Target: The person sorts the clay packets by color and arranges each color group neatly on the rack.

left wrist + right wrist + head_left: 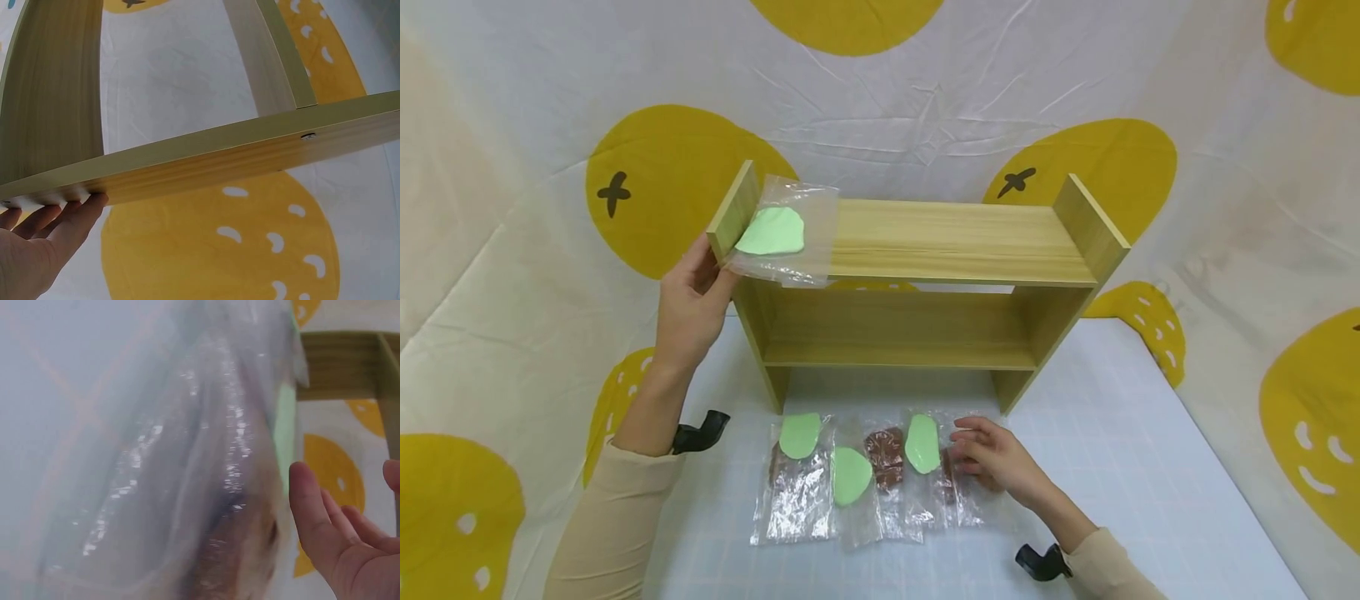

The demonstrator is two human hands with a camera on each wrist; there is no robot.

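The right grip [996,457], fingers loosely parted and holding nothing, is beside the rightmost of several overlapping clear bags [853,477] on the desk [1150,467] (whether it touches that bag cannot be told); their contents are green or brown. Beyond, the left grip [692,312] rests nearly straight fingers against the shelf's [970,242] outer left side. Another bag [771,232], green inside, lies on the top tier's left end. Behind hangs patterned cloth [887,100].

The right wrist view blurs the near plastic bag [144,500]. Edges cut off the shelf [56,81] and left hand [34,256] in the left wrist view.
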